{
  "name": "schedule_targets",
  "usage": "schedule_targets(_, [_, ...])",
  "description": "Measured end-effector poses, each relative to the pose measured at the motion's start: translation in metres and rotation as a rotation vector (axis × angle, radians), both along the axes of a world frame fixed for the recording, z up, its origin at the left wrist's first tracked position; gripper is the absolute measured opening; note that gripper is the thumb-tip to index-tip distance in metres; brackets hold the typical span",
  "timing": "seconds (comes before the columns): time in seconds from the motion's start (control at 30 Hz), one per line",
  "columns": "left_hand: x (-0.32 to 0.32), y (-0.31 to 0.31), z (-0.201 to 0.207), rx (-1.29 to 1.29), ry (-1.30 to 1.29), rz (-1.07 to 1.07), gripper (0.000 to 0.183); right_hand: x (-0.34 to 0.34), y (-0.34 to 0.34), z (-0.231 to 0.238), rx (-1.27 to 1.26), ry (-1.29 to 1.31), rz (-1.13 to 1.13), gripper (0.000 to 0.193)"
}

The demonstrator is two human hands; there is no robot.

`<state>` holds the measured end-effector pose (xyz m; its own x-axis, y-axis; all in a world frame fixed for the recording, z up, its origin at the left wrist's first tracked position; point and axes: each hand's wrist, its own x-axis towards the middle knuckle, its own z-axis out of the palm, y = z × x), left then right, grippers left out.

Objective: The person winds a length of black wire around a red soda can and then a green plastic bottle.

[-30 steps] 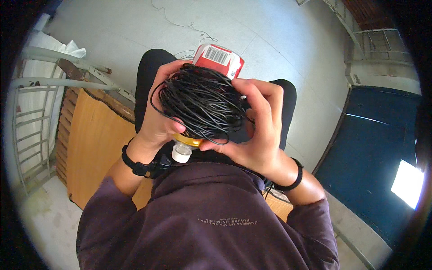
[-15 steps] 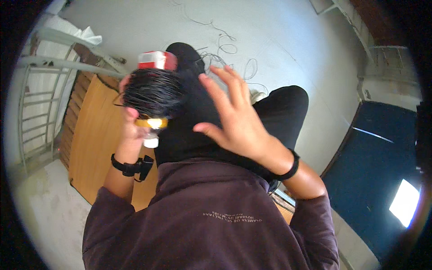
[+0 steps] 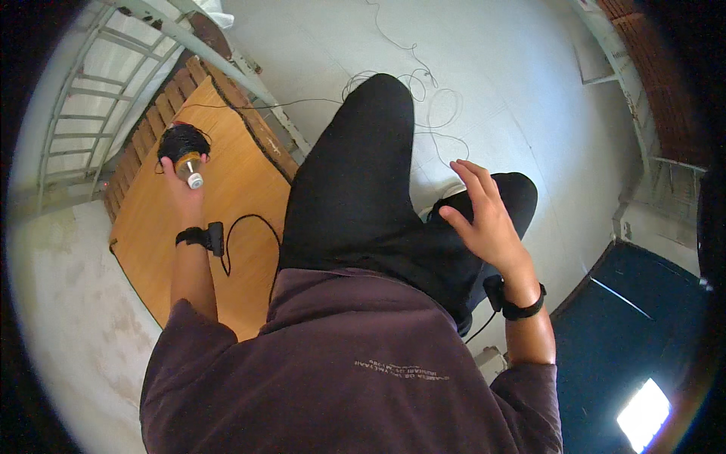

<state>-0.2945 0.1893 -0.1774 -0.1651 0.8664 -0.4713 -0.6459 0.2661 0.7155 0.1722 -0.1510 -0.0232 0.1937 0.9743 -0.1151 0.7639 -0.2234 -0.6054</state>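
Bottle [image 3: 187, 164] in curled left hand [image 3: 182, 189], long axis and cap [image 3: 195, 181] toward wearer [image 3: 348, 325], right hand [image 3: 490, 228] loosely spread

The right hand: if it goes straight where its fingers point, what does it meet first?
The right hand would probably meet the loose cable loops on the floor first, though its height is unclear and it may pass above them.

Lt-brn wood board [image 3: 246, 178], L side | brn slats [image 3: 161, 113] along its L edge | pale metal barred frame [image 3: 193, 43], upper L | gry floor [image 3: 514, 91], top ctr | dk-blue panel [image 3: 605, 333], lower R, w/ bright wht patch [image 3: 644, 415] near btm
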Motion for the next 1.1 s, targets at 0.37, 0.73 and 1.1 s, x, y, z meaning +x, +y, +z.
schedule_targets(0.37, [0.028, 0.079, -0.040, 0.048, 0.001, -0.115, 0.081, -0.006, 0.001, 0.010, -0.069, -0.011, 0.084, 0.063])
schedule_targets(0.73, [0.046, 0.098, 0.004, -0.187, 1.033, -0.311, 0.098, 0.005, -0.013, 0.013, -0.114, 0.030, 0.021, 0.056])
schedule_targets(1.1, [0.004, 0.146, -0.053, 0.150, 1.661, -0.159, 0.077, 0.011, -0.014, 0.012, -0.095, 0.074, 0.021, 0.052])
